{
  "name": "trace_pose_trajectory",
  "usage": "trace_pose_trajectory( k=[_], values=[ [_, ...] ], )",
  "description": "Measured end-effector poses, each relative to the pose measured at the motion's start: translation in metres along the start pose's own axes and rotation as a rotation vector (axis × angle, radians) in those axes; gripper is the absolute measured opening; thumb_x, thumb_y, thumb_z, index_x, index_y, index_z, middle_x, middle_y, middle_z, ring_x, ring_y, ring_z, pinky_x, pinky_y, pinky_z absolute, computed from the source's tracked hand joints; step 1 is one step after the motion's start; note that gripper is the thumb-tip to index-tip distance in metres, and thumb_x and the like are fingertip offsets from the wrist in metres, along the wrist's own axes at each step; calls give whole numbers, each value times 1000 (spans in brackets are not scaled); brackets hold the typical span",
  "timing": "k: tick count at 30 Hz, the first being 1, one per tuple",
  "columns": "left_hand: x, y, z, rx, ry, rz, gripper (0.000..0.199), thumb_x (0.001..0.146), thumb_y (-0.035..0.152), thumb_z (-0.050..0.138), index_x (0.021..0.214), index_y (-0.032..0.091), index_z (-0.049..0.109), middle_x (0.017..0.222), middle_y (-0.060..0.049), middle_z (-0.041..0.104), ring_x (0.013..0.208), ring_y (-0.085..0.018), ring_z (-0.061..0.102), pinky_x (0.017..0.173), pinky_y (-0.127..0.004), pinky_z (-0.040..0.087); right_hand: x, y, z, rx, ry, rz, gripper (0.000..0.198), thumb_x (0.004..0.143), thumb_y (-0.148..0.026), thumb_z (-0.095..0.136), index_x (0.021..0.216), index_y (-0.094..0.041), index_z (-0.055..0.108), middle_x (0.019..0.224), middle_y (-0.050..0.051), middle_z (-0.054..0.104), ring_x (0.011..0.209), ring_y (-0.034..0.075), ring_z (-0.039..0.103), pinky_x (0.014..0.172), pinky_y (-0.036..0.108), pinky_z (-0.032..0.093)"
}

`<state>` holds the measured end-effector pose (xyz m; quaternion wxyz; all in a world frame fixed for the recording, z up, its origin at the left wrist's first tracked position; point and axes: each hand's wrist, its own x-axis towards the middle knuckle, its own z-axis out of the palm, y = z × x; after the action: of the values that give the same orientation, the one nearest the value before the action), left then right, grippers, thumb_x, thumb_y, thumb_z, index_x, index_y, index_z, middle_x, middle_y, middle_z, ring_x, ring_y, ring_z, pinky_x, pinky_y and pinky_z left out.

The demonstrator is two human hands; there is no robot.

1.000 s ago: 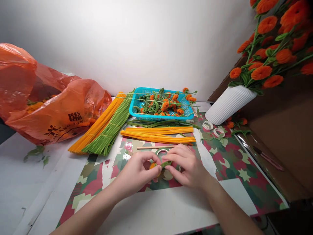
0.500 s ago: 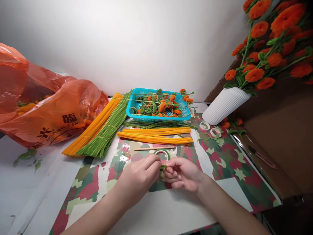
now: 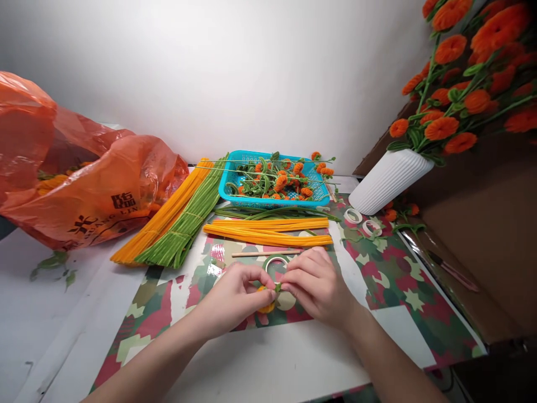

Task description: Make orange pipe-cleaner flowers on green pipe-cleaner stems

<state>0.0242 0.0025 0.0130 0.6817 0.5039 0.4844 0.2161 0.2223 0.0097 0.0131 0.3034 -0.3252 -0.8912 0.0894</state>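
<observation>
Between my two hands is a small yellow-orange pipe-cleaner flower (image 3: 267, 307) with a green piece (image 3: 277, 287) at its base. My left hand (image 3: 230, 299) is closed round the flower, thumb and forefinger at its green end. The fingertips of my right hand (image 3: 322, 286) pinch that green piece from the other side. Part of the flower is hidden by my left fingers. Just beyond my hands lies a roll of tape (image 3: 268, 268), partly covered by the right hand. A thin wooden stick (image 3: 254, 254) lies behind the roll.
Yellow pipe cleaners (image 3: 268, 239) lie in front of a blue basket (image 3: 272, 202) of orange flowers. Bundled green pipe cleaners (image 3: 180, 224) and an orange bag (image 3: 104, 184) are left. At right are a white vase (image 3: 388, 179), tape rolls (image 3: 353, 216) and a pink-handled tool (image 3: 457, 274).
My left hand has turned, so the yellow-orange flower now shows beneath its fingers. My right hand has rolled over, back upward, still at the green piece. The view has shifted slightly.
</observation>
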Motion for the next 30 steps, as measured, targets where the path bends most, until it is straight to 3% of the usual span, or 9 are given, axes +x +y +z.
trace_pose_trajectory(
  k=[4, 8, 11, 15, 21, 24, 27, 30],
  values=[
    [1, -1, -1, 8, -11, -37, 18, 73, 33, 63, 70, 17, 56, 52, 4, 54, 45, -13, 58, 40, -19, 39, -1, -1, 3, -65, -133, 25, 21, 95, -19, 42, 80, -18, 56, 78, 4, 60, 76, 17, 47, 71, 33, 31],
    [-1, -1, 1, 198, 22, -11, 11, 77, 29, 57, 76, 18, 57, 53, 3, 55, 45, -13, 55, 40, -21, 38, -1, -6, 2, 179, -278, 220, 21, 94, -18, 41, 73, -19, 47, 72, 1, 51, 70, 14, 44, 64, 28, 33],
    [-3, -1, 5, 511, 159, 229, 9, 78, 22, 53, 70, 19, 58, 55, 3, 54, 49, -13, 51, 44, -22, 37, 0, -10, 1, 351, -314, 347, 25, 93, -16, 41, 69, -19, 40, 71, -1, 46, 67, 12, 43, 60, 24, 33],
    [-4, -7, 9, 806, 286, 530, 15, 81, 13, 48, 71, 19, 58, 65, 0, 58, 57, -14, 55, 51, -23, 41, 0, -13, 7, 404, -255, 442, 29, 91, -16, 42, 63, -19, 33, 65, -2, 41, 63, 11, 39, 57, 25, 28],
    [0, -21, 11, 1128, 394, 827, 24, 92, 12, 37, 79, 18, 57, 78, -5, 65, 55, -14, 57, 45, -23, 38, -1, -8, 16, 767, -290, 847, 39, 92, -36, 41, 60, -20, 27, 58, -6, 24, 52, 9, 24, 48, 25, 19],
    [2, -21, 9, 1016, 387, 812, 20, 90, 12, 40, 80, 18, 56, 80, -4, 65, 58, -13, 57, 48, -22, 41, 0, -7, 16, 772, -276, 844, 38, 92, -36, 42, 60, -20, 30, 59, -5, 26, 53, 8, 25, 48, 24, 19],
    [3, -17, 8, 786, 320, 669, 14, 85, 11, 46, 78, 18, 56, 76, -2, 62, 59, -12, 56, 51, -20, 43, 1, -8, 16, 604, -201, 756, 34, 89, -28, 47, 59, -19, 33, 58, -5, 33, 55, 9, 31, 49, 24, 22],
    [3, -14, 9, 687, 292, 576, 13, 82, 12, 48, 73, 18, 57, 70, -1, 59, 59, -12, 53, 51, -21, 41, 1, -10, 15, 479, -148, 662, 33, 86, -21, 50, 57, -19, 33, 57, -4, 37, 57, 10, 35, 50, 24, 24]
  ],
)
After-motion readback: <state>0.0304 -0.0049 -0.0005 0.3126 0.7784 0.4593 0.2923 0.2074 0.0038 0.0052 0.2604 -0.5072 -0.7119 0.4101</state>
